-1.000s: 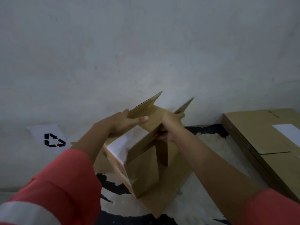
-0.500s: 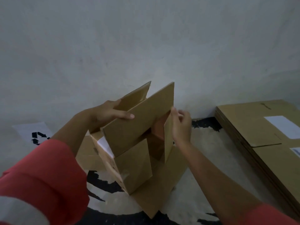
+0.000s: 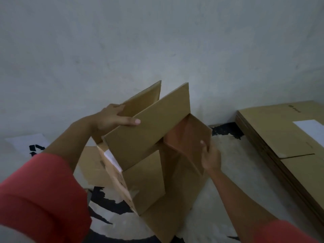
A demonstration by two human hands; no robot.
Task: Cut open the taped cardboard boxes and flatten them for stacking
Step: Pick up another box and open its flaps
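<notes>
A brown cardboard box (image 3: 145, 179) stands tilted in front of me with its top flaps raised. One long flap (image 3: 149, 130) stands up near me and a second one rises behind it. My left hand (image 3: 114, 118) grips the top left edge of these flaps, thumb lying along the near flap. The short right flap (image 3: 189, 135) is folded outward, and my right hand (image 3: 208, 155) holds its outer edge, fingers curled over it. A white label (image 3: 112, 158) shows on the box's left side. No cutting tool is visible.
A stack of flattened boxes (image 3: 273, 137) lies on the floor at the right, with a white label on top. A white sheet with a black recycling sign (image 3: 33, 146) lies at the left. A grey wall rises close behind. Flat cardboard (image 3: 91, 163) lies under the box.
The flaps went from nearly folded to standing upright. My right hand moved from the box's centre to the short right flap and pulled it outward. My left hand stayed on the left flap edge.
</notes>
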